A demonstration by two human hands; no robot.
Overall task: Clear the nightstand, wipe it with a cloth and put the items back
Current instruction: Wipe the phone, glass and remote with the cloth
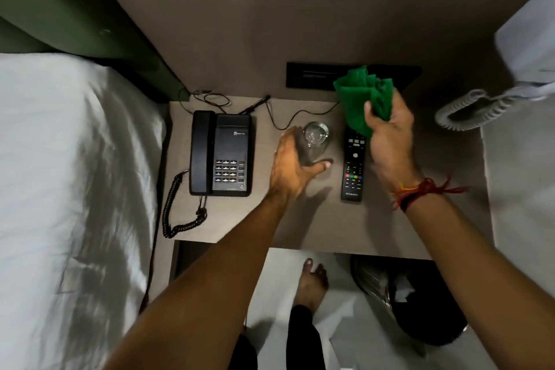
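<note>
Cloth (365, 96) bunched in right hand (390, 141) hides remote (353, 165) top; left hand (295, 168) grips glass (313, 141).

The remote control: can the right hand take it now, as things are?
Probably not yet. The right hand is closed on the green cloth and hovers over the top end of the remote control. Nothing else blocks it, but the hand is full.

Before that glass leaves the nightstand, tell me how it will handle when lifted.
The clear glass looks rigid and probably fragile, so it should not be knocked against the remote beside it. Its smooth wall may be slippery in the left hand wrapped around it. It stands upright and looks tall, so a sideways push could tip it.
</note>
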